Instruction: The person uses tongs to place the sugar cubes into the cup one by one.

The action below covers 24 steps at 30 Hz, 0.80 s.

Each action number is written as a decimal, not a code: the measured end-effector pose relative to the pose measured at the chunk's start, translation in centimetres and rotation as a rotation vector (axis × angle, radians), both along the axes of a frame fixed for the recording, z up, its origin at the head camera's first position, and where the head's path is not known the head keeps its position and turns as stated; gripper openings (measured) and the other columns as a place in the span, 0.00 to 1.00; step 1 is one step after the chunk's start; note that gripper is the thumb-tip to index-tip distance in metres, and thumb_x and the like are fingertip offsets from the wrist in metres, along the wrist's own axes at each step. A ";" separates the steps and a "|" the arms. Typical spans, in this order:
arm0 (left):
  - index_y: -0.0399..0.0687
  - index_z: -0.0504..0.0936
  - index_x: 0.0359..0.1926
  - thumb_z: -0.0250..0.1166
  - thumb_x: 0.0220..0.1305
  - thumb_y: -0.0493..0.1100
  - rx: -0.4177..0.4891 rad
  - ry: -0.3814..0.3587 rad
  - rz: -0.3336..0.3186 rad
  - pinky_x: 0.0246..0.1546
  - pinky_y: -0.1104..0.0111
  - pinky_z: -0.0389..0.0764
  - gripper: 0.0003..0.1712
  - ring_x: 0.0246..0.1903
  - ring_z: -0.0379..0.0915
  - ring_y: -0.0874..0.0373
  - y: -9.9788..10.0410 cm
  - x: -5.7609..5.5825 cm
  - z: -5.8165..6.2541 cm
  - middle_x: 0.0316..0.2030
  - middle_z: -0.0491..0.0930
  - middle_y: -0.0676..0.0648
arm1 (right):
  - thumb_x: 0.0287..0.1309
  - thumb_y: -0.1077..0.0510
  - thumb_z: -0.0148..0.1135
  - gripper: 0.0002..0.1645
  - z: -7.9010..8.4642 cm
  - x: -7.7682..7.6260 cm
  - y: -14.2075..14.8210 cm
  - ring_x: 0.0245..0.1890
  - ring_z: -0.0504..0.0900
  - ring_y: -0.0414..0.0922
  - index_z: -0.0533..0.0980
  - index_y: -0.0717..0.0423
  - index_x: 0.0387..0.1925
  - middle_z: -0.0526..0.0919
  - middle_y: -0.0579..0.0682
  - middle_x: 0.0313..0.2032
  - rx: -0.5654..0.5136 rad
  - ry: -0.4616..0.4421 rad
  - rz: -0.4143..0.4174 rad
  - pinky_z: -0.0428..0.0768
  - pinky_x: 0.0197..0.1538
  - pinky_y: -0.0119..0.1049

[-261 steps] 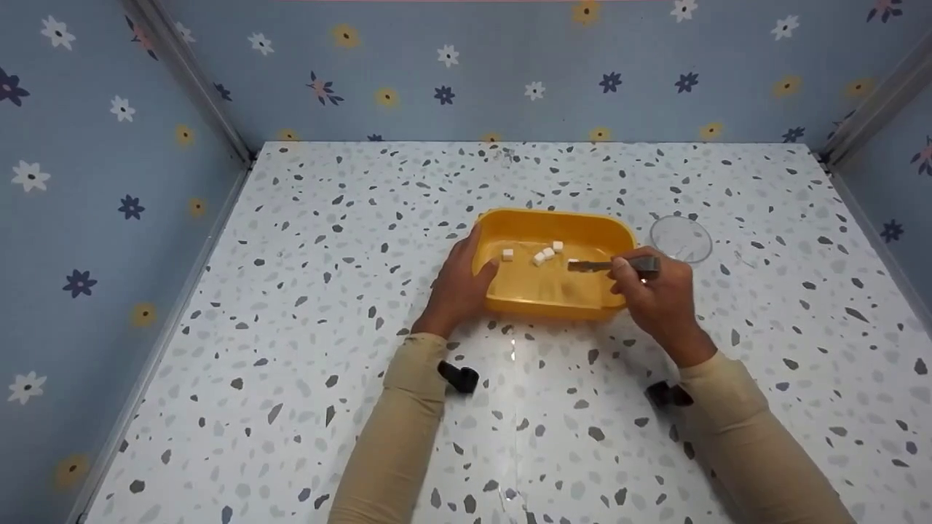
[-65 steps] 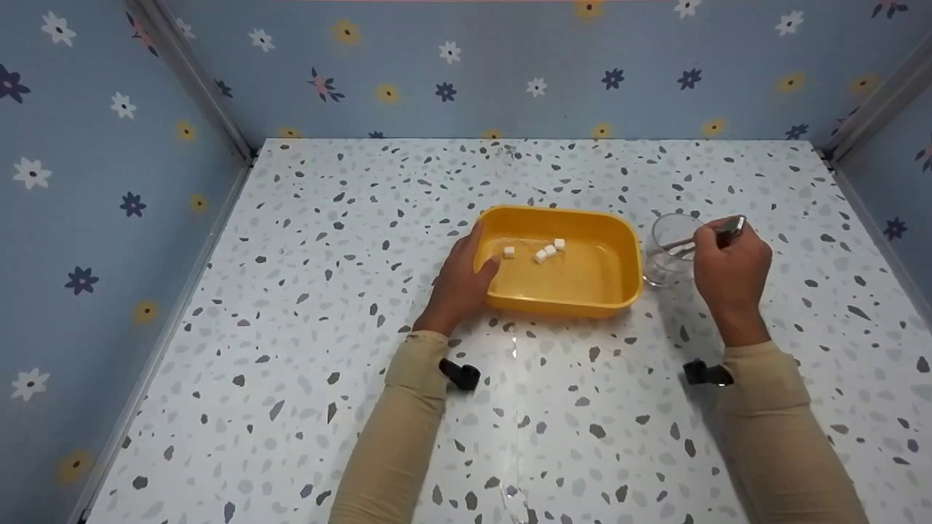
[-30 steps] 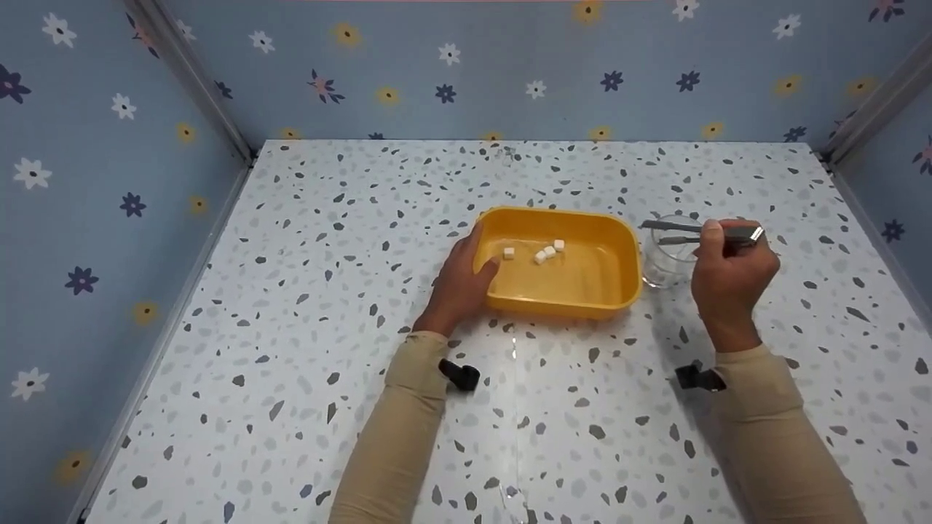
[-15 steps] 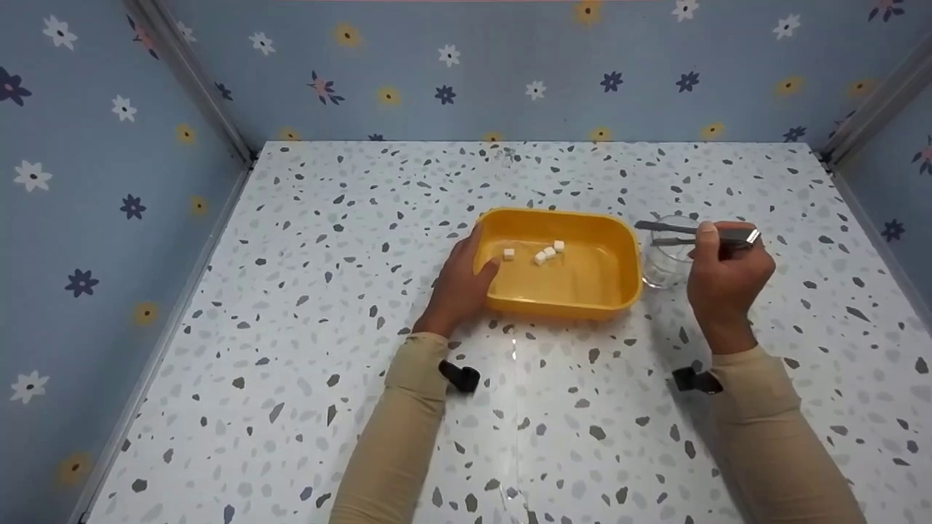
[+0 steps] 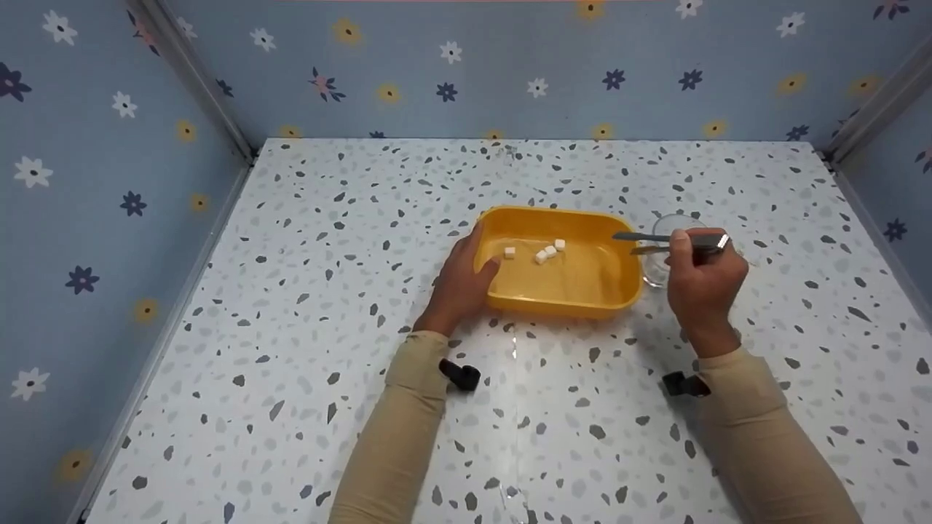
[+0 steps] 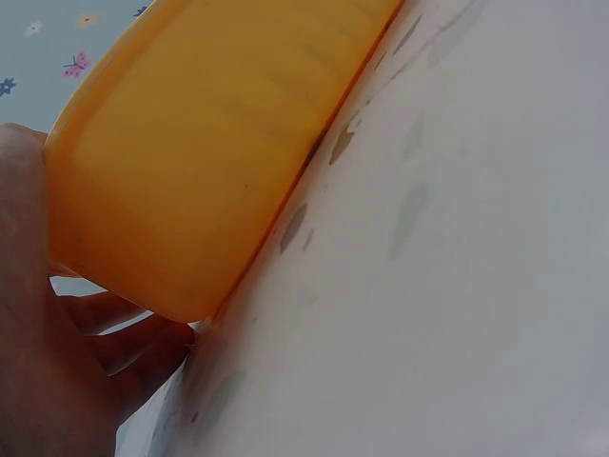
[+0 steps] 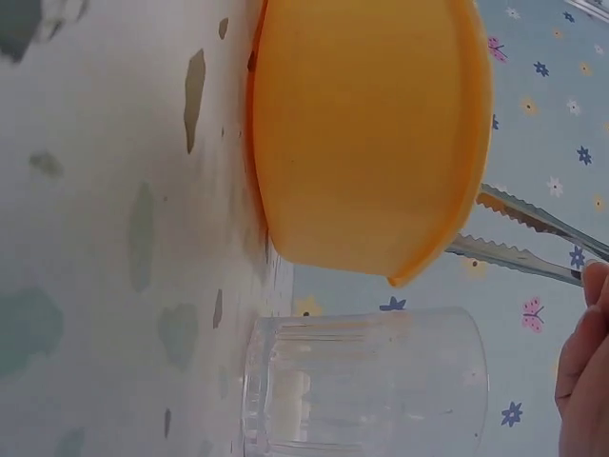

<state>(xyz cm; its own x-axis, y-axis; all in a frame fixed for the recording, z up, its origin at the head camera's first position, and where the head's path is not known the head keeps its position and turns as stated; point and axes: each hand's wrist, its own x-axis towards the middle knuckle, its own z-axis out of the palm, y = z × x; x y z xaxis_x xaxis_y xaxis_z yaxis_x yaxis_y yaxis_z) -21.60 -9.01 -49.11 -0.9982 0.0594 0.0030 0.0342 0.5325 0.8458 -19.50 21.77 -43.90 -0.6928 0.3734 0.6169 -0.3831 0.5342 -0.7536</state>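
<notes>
My left hand (image 5: 460, 282) grips the left end of a yellow plastic tub (image 5: 575, 287), thumb over the rim and fingers along the outside wall. Several small white cubes lie in the tub: a lone cube (image 5: 510, 252) near the thumb and a cluster of cubes (image 5: 541, 257) near the middle. My right hand (image 5: 706, 291) holds small metal tongs (image 5: 648, 238), their serrated tips apart with nothing between them, above the tub's right rim. Partly behind that hand stands a clear glass (image 7: 419, 371); a blurred whitish piece (image 7: 290, 405) shows near its bottom in the right wrist view.
The speckled white tabletop (image 5: 328, 291) carries the tub and glass. Blue flowered panels (image 5: 495, 65) enclose it at the back and sides. A black wrist camera (image 5: 460, 375) sits at the left cuff, another black camera (image 5: 686, 383) at the right.
Earlier the tongs were at a white cube in the tub, then inside the glass; that cube has left the tub. The opened tongs have since moved left over the tub's rim. Left hand unmoved.
</notes>
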 end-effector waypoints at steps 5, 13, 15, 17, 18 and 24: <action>0.64 0.48 0.80 0.52 0.72 0.56 -0.018 -0.014 0.000 0.69 0.58 0.61 0.41 0.69 0.60 0.54 0.0 0.0 0.0 0.74 0.59 0.50 | 0.64 0.62 0.61 0.10 -0.6 0.0 -0.3 0.24 0.74 0.36 0.78 0.69 0.32 0.79 0.49 0.23 0.059 0.037 0.078 0.72 0.30 0.25; 0.64 0.48 0.80 0.53 0.72 0.55 -0.011 -0.014 0.002 0.70 0.58 0.61 0.41 0.69 0.60 0.53 0.1 0.0 0.3 0.74 0.59 0.49 | 0.65 0.56 0.63 0.12 -0.9 0.2 -0.8 0.21 0.76 0.33 0.81 0.65 0.37 0.84 0.49 0.27 0.179 -0.037 0.196 0.75 0.28 0.20; 0.64 0.48 0.80 0.53 0.72 0.55 -0.012 -0.013 -0.002 0.70 0.58 0.60 0.41 0.70 0.60 0.52 0.0 0.0 0.2 0.74 0.59 0.49 | 0.65 0.55 0.64 0.13 -0.9 0.2 -0.8 0.21 0.78 0.32 0.82 0.64 0.38 0.85 0.49 0.28 0.197 -0.061 0.217 0.76 0.29 0.20; 0.65 0.48 0.80 0.52 0.72 0.55 -0.010 -0.015 -0.005 0.70 0.57 0.59 0.41 0.70 0.59 0.52 0.0 0.0 0.2 0.74 0.58 0.49 | 0.65 0.54 0.65 0.14 -1.0 0.1 -0.8 0.21 0.79 0.31 0.84 0.64 0.38 0.86 0.49 0.29 0.220 -0.073 0.239 0.77 0.29 0.20; 0.65 0.47 0.80 0.52 0.72 0.55 -0.010 -0.017 -0.006 0.70 0.57 0.59 0.41 0.71 0.58 0.52 0.0 0.0 0.2 0.75 0.58 0.49 | 0.65 0.54 0.66 0.14 -1.0 0.1 -0.8 0.22 0.79 0.30 0.84 0.64 0.39 0.87 0.50 0.29 0.229 -0.079 0.251 0.77 0.29 0.20; 0.65 0.48 0.80 0.52 0.72 0.56 -0.013 -0.018 -0.004 0.70 0.57 0.59 0.41 0.71 0.58 0.52 0.1 0.0 0.1 0.75 0.58 0.50 | 0.64 0.52 0.66 0.16 -1.2 -0.1 -0.7 0.24 0.82 0.28 0.86 0.62 0.43 0.88 0.52 0.33 0.256 -0.132 0.299 0.79 0.32 0.20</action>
